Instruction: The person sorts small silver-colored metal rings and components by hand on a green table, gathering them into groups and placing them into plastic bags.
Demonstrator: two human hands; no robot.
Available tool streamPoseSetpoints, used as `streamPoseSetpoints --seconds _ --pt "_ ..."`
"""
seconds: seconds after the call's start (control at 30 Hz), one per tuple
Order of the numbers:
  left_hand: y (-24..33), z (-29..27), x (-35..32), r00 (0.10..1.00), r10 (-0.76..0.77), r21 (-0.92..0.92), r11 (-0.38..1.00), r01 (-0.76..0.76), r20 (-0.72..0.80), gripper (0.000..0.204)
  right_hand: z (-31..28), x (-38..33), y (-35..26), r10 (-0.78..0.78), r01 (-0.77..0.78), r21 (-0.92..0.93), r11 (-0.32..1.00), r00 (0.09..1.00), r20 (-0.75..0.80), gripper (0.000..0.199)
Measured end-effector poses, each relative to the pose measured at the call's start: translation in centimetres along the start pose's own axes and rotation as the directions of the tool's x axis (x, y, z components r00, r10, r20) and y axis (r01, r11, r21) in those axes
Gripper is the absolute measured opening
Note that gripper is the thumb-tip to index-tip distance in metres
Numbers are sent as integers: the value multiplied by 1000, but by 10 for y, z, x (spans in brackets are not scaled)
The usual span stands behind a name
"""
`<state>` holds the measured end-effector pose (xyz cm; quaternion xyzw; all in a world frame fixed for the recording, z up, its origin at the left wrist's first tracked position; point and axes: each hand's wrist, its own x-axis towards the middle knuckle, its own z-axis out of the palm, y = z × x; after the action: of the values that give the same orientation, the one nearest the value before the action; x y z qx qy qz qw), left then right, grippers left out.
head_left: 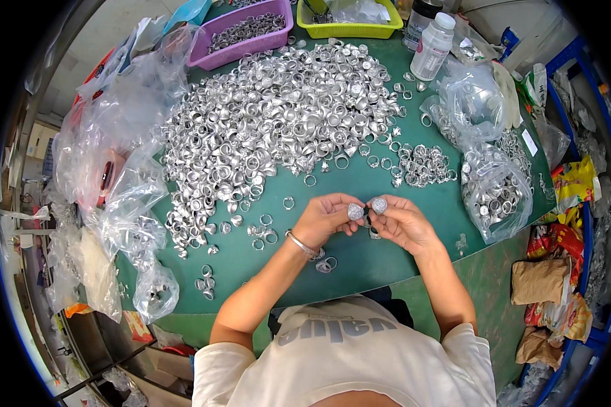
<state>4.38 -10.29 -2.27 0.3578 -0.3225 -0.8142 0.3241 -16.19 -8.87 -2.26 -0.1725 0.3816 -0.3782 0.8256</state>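
At frame centre, the left hand [326,218] pinches a silver ring [355,211] in closed fingertips; the right hand [402,224] pinches another ring [379,205] just beside it, above the green table [360,261].

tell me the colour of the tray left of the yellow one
Purple tray, clearest in the head view.

Bright even overhead light, soft shadows, glints on metal, strong fisheye bending, black corners.
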Motion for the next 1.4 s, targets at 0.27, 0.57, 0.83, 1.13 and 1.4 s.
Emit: streamPoseSetpoints --seconds 0.27,0.57,0.83,1.13,1.4 --pt "-7 -7 -3 1000 -3 -11 1000 3 -25 19 9 0 -6 -152 133 -406 904 988 -15 12" --pt "-8 -8 -80 954 228 677 735 -37 -196 36 58 7 32 -76 208 -784 585 976 203 13" --pt "-24 -50 -170 833 416 593 793 -138 -363 39 138 35 76 216 109 -842 529 942 257 4" --pt "-32 -118 -244 313 752 814 545 199 -580 18 159 64 120 28 402 -844 355 898 439 14" --pt "-34 -159 -259 211 731 758 597 262 -649 19 162 54 120 9 515 -857 25 857 516 18"
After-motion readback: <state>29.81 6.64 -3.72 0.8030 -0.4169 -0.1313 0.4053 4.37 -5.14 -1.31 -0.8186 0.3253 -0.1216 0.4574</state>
